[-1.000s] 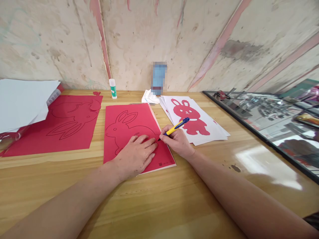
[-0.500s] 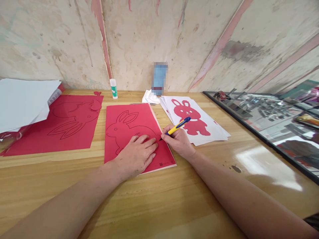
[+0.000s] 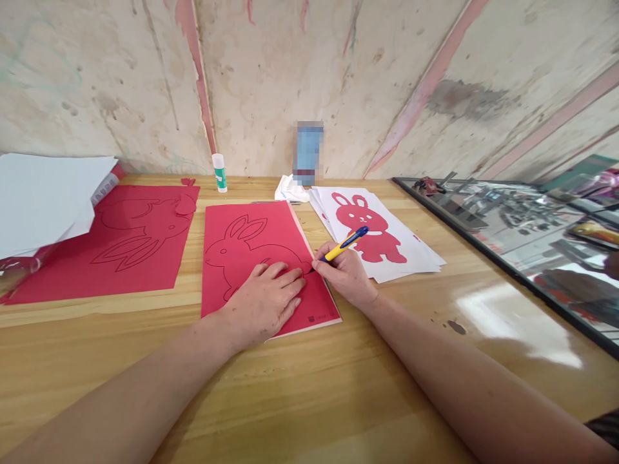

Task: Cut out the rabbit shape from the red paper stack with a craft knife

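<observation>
R hand (image 3: 345, 274) gripping yellow/blue pen (image 3: 343, 246), tip on red rabbit sheet (image 3: 242, 241), center of table (image 3: 232, 399).
L hand (image 3: 264, 299) flat on same sheet, palm down, fingers slightly spread, near pen tip; white sheets w/ red bunny (image 3: 411, 248) to right, glue stick (image 3: 219, 173) at far side.

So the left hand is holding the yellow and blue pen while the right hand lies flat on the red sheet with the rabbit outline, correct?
The hands are swapped: the head view shows the right hand holding the yellow and blue pen, while the left hand lies on the red sheet with the rabbit outline.
</observation>
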`<state>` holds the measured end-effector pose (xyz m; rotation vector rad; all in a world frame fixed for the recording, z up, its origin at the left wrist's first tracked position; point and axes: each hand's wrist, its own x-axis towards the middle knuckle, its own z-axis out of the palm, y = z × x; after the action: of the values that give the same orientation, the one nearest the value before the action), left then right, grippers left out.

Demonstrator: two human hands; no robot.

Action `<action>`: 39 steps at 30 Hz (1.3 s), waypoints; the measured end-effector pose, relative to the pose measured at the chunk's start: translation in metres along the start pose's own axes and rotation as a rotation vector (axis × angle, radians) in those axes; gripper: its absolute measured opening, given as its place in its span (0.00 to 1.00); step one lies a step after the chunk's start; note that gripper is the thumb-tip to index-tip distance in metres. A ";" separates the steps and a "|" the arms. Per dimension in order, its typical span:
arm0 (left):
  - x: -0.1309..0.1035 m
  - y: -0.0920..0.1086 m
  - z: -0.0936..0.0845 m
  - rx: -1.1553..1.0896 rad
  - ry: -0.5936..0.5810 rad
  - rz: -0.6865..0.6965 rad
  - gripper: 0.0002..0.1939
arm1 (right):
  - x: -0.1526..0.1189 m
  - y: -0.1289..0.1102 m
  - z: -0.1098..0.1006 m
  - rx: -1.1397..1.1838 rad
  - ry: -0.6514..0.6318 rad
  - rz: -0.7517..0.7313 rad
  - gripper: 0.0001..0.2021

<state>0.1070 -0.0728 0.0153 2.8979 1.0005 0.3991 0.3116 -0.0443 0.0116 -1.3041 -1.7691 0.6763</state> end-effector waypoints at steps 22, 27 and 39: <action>0.000 -0.001 0.001 0.002 0.016 0.001 0.19 | 0.000 0.001 0.000 -0.021 0.039 0.019 0.04; 0.000 0.000 0.001 -0.002 0.015 0.004 0.19 | 0.000 0.000 0.001 -0.013 0.060 0.054 0.04; 0.000 0.000 0.000 -0.006 -0.004 -0.007 0.19 | 0.000 0.002 0.000 0.004 0.040 0.065 0.04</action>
<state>0.1070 -0.0728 0.0157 2.8878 1.0067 0.3945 0.3124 -0.0442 0.0101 -1.3679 -1.6987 0.6852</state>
